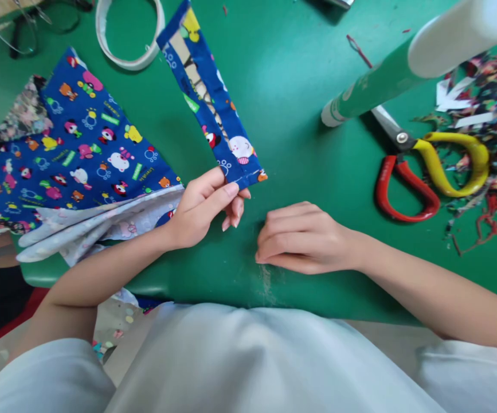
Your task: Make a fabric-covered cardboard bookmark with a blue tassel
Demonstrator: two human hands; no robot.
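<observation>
Pinching the near end of the folded fabric strip [214, 109], the left hand [200, 209] should hold its edges aligned. The right hand [304, 238] rests on the green surface [295, 86] near its front edge, fingers curled, gripping nothing.

Just beyond the left grip [203, 209], the folded cotton strip [214, 103] is royal blue with bright cartoon animals; the tabletop [291, 86] is green; right of the right grip [304, 238], the scissors' handles [429, 178] are red and yellow.

Folded blue cartoon-print fabric strip [214, 97], long and narrow, lying diagonally on green table, near end lifted
</observation>
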